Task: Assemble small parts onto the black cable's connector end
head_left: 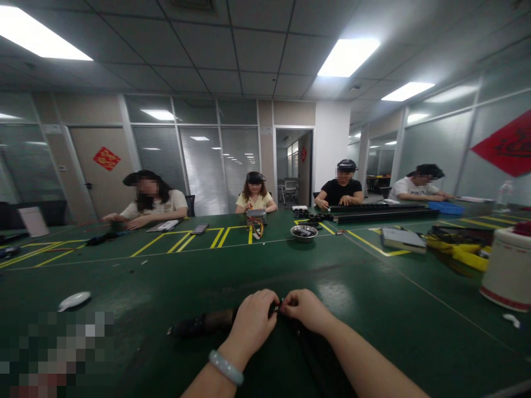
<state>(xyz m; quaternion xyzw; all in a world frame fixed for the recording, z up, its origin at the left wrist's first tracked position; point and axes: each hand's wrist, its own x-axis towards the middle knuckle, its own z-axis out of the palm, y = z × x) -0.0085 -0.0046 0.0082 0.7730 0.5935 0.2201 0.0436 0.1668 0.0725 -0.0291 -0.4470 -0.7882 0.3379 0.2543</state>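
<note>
Both the left hand (pixel 253 320) and right hand (pixel 305 309) pinch a small dark part (pixel 277 309) of a black strap-like piece (pixel 199 325) on the tabletop (pixel 373 309); the joining looks unfinished.

small dark part (pixel 277 307): hidden between fingertips (too small to identify) | lower-left corner: blurred | white container (pixel 509 266): cut by edge

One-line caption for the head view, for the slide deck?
Both hands, left hand and right hand, pinch a dark cable bundle on a green table; four seated people work across it.
</note>
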